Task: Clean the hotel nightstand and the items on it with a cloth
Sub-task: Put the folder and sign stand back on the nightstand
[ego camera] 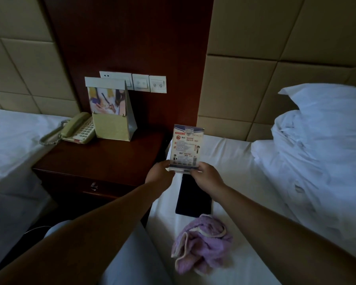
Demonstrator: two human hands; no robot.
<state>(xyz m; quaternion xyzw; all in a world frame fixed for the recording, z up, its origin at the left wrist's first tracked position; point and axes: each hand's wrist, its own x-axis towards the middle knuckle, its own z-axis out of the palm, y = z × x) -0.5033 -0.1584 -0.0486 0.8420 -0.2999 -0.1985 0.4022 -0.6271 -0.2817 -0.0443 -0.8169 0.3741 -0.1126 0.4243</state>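
Left hand: my left hand (159,173) pinches the lower left corner of the sign card (185,148), fingers curled round its base.
Right hand: my right hand (206,177) grips the lower right corner of the same card, thumb on the front face, fingers behind.
Sign card: a printed notice in a clear stand, held upright between both hands, above the gap where the nightstand (103,159) meets the right bed (234,165); text too small to read.
Cloth: the purple cloth (201,243) lies crumpled on the right bed's sheet, near my right forearm, touched by neither hand.
Dark flat item: a black rectangular object (193,198) lies flat on the sheet between the cloth and my hands, partly hidden under my right hand; what it is I cannot tell.
Nightstand: dark wood, between the two beds, with one drawer front and a metal pull (94,186).
Holder and contents: a pale upright holder (111,126) stands at the back of the nightstand; its front pocket holds a colour-printed leaflet (105,100) that rises above the pocket edge.
Telephone: a beige corded telephone (78,128) sits at the back left corner, just beside the holder, handset on its cradle.
Wall panel: white switch plates (141,83) are set in the wood panel behind the holder.
Pillows: white pillows (321,128) are stacked at the head of the right bed.
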